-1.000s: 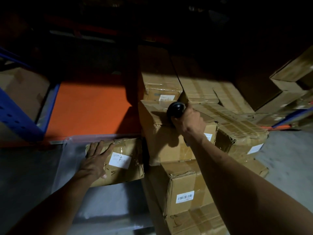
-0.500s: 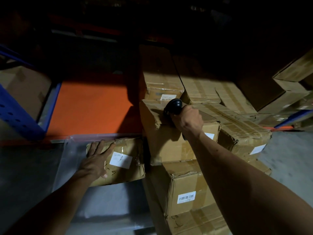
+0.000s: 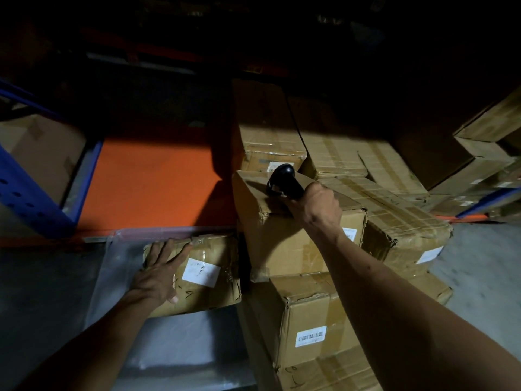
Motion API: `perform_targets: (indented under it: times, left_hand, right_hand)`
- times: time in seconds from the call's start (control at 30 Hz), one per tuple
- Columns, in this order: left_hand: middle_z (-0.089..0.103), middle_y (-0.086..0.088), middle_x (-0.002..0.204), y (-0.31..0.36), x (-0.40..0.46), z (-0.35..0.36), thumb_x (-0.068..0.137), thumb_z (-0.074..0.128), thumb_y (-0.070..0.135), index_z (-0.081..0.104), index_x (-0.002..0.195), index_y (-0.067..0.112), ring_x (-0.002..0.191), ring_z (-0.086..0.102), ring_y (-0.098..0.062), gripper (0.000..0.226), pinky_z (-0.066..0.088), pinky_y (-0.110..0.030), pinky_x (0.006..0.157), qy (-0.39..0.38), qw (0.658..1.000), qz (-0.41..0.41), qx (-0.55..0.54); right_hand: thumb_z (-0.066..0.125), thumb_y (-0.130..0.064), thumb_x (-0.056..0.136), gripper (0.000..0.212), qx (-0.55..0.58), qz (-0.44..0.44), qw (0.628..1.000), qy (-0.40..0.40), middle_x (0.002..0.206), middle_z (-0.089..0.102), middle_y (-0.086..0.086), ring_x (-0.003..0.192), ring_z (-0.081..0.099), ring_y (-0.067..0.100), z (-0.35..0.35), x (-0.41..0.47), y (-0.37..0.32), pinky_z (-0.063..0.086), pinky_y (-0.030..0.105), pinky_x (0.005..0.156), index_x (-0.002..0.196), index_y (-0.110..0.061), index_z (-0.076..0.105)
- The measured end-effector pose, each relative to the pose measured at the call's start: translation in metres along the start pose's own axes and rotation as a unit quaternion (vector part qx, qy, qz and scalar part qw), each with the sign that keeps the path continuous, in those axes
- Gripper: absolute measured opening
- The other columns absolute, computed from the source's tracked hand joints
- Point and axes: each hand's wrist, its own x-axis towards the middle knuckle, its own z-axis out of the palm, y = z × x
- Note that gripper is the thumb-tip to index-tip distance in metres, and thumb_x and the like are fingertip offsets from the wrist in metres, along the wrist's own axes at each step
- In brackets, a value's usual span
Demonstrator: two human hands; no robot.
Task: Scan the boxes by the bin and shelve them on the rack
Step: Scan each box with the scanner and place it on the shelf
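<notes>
Basically barely anything changed: right hand [image 3: 317,206] still clamped on scanner [image 3: 284,180], nudged over stacked box [image 3: 296,235]; left hand [image 3: 158,273] stays flat, fingers spread, on bin [image 3: 118,249] box [image 3: 203,275]. Scan pending, guessing.

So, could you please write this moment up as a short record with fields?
setting: dim storage aisle, orange shelf deck
left hand: flat on taped box inside clear bin
right hand: gripping black scanner above top carton
stack: labelled carton beneath top carton
box label: white, facing up
</notes>
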Motion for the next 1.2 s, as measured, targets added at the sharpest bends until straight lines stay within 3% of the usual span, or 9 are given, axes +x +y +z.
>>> perform_targets:
  times: [0.23, 0.33, 0.47, 0.67, 0.8, 0.93, 1.0, 1.1, 1.2]
  left_hand:
    - [-0.025, 0.002, 0.163, -0.004, 0.003, 0.004, 0.071, 0.087, 0.022, -0.017, 0.154, 0.039, 0.151, -0.022, -0.028, 0.133, 0.023, -0.048, 0.121, -0.005, 1.0, -0.002, -0.013]
    - [-0.023, 0.002, 0.164, -0.005, 0.005, 0.007, 0.069, 0.088, 0.024, -0.016, 0.154, 0.039, 0.151, -0.021, -0.028, 0.134, 0.023, -0.048, 0.121, 0.001, 1.0, 0.006, -0.013]
    - [-0.021, 0.002, 0.164, -0.017, 0.009, 0.01, 0.068, 0.088, 0.026, -0.012, 0.155, 0.038, 0.151, -0.02, -0.028, 0.133, 0.02, -0.048, 0.122, 0.009, 0.999, 0.037, -0.021]
    - [-0.018, 0.014, 0.164, -0.049, 0.016, 0.027, 0.061, 0.088, 0.02, -0.002, 0.151, 0.056, 0.151, -0.019, -0.019, 0.132, 0.034, -0.053, 0.114, 0.032, 0.989, 0.087, -0.114]
    - [-0.013, 0.019, 0.164, -0.063, 0.01, 0.038, 0.057, 0.09, 0.034, -0.005, 0.153, 0.049, 0.151, -0.02, -0.012, 0.136, 0.016, -0.059, 0.12, 0.038, 0.983, 0.103, -0.145]
    - [-0.019, 0.015, 0.163, -0.058, 0.0, 0.045, 0.066, 0.08, 0.064, -0.013, 0.149, 0.055, 0.143, -0.036, -0.015, 0.125, -0.008, -0.058, 0.117, 0.079, 0.95, 0.053, -0.299]
    - [-0.012, 0.006, 0.167, -0.053, 0.0, 0.042, 0.073, 0.069, 0.072, -0.004, 0.148, 0.061, 0.149, -0.019, -0.018, 0.106, 0.006, -0.049, 0.119, 0.101, 0.907, -0.036, -0.408]
    - [0.059, 0.01, 0.14, -0.052, -0.005, 0.055, 0.083, 0.064, 0.066, 0.038, 0.145, 0.053, 0.132, 0.052, -0.011, 0.069, 0.044, -0.036, 0.109, 0.099, 0.856, -0.054, -0.505]
    - [0.071, 0.015, 0.115, -0.051, -0.014, 0.076, 0.078, 0.075, 0.056, 0.066, 0.124, 0.036, 0.106, 0.067, -0.004, 0.051, 0.052, -0.034, 0.101, 0.125, 0.806, -0.064, -0.574]
  right_hand:
    - [0.067, -0.053, 0.094, 0.055, 0.002, 0.016, 1.0, 0.016, 0.105, 0.064, 0.011, 0.101, 0.065, 0.029, 0.004, -0.012, 0.0, 0.056, 0.045, 0.093, 0.124, -0.007, 0.058]
    - [0.061, -0.056, 0.096, 0.067, -0.013, -0.031, 0.992, 0.124, 0.138, 0.053, 0.017, 0.13, 0.046, 0.034, 0.016, -0.036, 0.001, 0.035, 0.046, 0.112, 0.142, -0.01, 0.047]
    - [0.067, -0.042, 0.095, 0.049, 0.111, -0.179, 0.95, 0.232, 0.132, 0.056, 0.014, 0.122, 0.047, 0.027, 0.058, -0.091, -0.013, 0.039, 0.04, 0.104, 0.133, -0.013, 0.057]
    - [0.069, -0.041, 0.095, 0.063, 0.204, -0.142, 0.968, -0.023, 0.145, 0.048, 0.016, 0.133, 0.045, 0.033, 0.165, -0.119, -0.025, 0.038, 0.042, 0.112, 0.148, -0.013, 0.048]
    - [0.047, -0.068, 0.097, 0.084, 0.277, 0.019, 0.952, -0.132, 0.164, 0.029, 0.018, 0.148, 0.032, 0.037, 0.207, -0.091, -0.029, 0.026, 0.046, 0.12, 0.164, -0.027, 0.017]
    - [0.042, -0.073, 0.096, 0.08, 0.32, 0.136, 0.927, -0.144, 0.152, 0.047, 0.022, 0.137, 0.044, 0.043, 0.232, -0.078, -0.028, 0.034, 0.047, 0.111, 0.162, -0.031, 0.022]
    - [0.049, -0.073, 0.093, 0.076, 0.316, 0.145, 0.928, -0.138, 0.15, 0.048, 0.02, 0.137, 0.043, 0.043, 0.24, -0.085, -0.022, 0.035, 0.049, 0.111, 0.157, -0.038, 0.029]
    - [0.066, -0.071, 0.078, 0.067, 0.329, 0.154, 0.924, -0.118, 0.147, 0.045, 0.017, 0.135, 0.042, 0.039, 0.251, -0.103, -0.014, 0.038, 0.048, 0.113, 0.14, -0.051, 0.046]
    - [0.077, -0.069, 0.06, 0.064, 0.406, 0.171, 0.894, -0.087, 0.143, 0.056, 0.004, 0.134, 0.05, 0.026, 0.263, -0.115, -0.008, 0.042, 0.048, 0.114, 0.12, -0.055, 0.061]
